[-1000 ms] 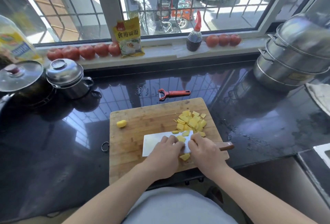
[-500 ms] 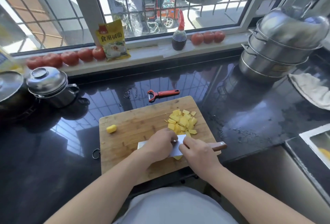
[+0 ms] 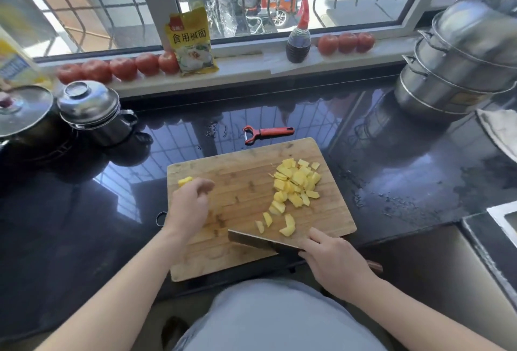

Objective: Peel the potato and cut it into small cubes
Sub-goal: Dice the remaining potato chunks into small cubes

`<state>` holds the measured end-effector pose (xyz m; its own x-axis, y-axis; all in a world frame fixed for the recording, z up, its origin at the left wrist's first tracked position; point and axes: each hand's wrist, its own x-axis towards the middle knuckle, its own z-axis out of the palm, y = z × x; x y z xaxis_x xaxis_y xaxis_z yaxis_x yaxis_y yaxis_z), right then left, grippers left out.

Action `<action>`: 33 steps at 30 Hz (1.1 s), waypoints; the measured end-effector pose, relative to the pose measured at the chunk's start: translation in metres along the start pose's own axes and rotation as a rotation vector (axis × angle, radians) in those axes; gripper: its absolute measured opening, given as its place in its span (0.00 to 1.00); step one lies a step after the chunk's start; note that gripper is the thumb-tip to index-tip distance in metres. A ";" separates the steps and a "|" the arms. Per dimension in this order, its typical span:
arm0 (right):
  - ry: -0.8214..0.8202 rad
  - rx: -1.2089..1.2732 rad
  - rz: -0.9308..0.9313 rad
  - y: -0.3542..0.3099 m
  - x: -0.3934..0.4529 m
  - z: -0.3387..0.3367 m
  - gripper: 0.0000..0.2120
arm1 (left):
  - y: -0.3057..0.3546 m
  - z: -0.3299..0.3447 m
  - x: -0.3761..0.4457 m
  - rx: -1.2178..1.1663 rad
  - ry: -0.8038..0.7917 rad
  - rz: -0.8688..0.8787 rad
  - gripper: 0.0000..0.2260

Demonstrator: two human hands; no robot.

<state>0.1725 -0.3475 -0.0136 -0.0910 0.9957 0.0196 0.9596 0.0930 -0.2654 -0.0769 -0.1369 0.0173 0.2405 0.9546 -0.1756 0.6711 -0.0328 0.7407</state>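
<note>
Wooden board (image 3: 240, 180), L fingers (image 3: 205, 184) curled touching potato chunk (image 3: 185, 181), R hand (image 3: 333, 259) gripping knife (image 3: 257, 241)

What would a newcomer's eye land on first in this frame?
Likely the pile of yellow potato cubes on the right half of the wooden cutting board. Next, the right hand gripping the knife at the board's near edge, while the left hand reaches an uncut potato piece at the board's left.
</note>
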 end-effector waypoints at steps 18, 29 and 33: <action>0.076 0.345 0.523 0.022 0.039 -0.032 0.05 | -0.048 -0.026 0.059 0.445 -0.083 -0.006 0.25; 0.137 0.640 0.784 -0.011 0.053 -0.043 0.08 | -0.023 0.031 0.008 0.390 -0.322 0.115 0.07; 0.113 0.596 0.773 -0.020 0.057 -0.042 0.10 | -0.022 0.043 -0.022 0.419 -0.277 0.227 0.10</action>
<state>0.1591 -0.2921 0.0339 0.5612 0.7787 -0.2804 0.4500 -0.5714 -0.6863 -0.0669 -0.1700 -0.0232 0.5493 0.7981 -0.2477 0.7891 -0.3978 0.4680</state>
